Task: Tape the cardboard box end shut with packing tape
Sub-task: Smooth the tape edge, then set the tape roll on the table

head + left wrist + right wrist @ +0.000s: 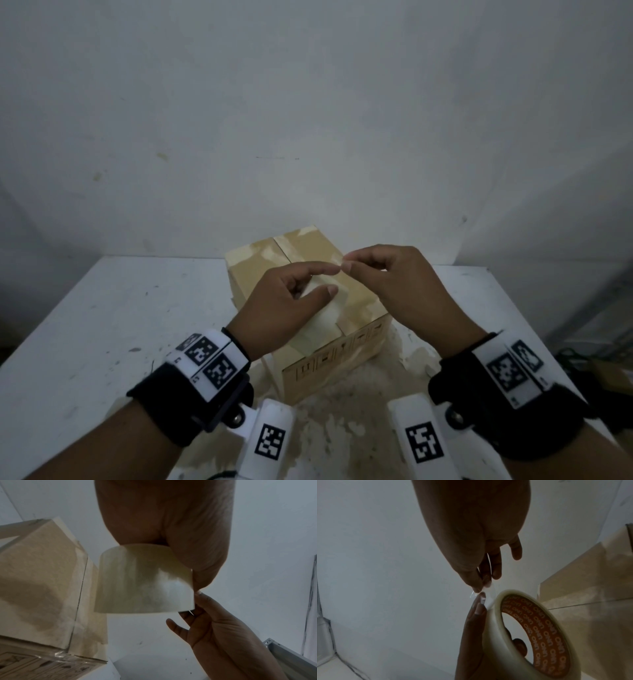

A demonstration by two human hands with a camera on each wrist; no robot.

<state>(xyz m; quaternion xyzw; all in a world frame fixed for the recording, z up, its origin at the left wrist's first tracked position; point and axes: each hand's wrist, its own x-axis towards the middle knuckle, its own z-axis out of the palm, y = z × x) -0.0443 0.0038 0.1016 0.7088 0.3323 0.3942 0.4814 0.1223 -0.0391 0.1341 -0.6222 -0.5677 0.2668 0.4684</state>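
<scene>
One tape roll, one box, two hands

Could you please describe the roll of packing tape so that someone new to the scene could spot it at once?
Start at the cardboard box on the white table. Just above its top, the left hand holds the tape roll, while the right hand pinches its loose end. It is the only round thing: cloudy clear tape on an orange printed core.

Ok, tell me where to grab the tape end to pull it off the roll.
Pinch the loose tape end with the right hand, thumb and forefinger, coming from the roll's right side; it sticks up off the rim beside the left hand's fingertip.
</scene>
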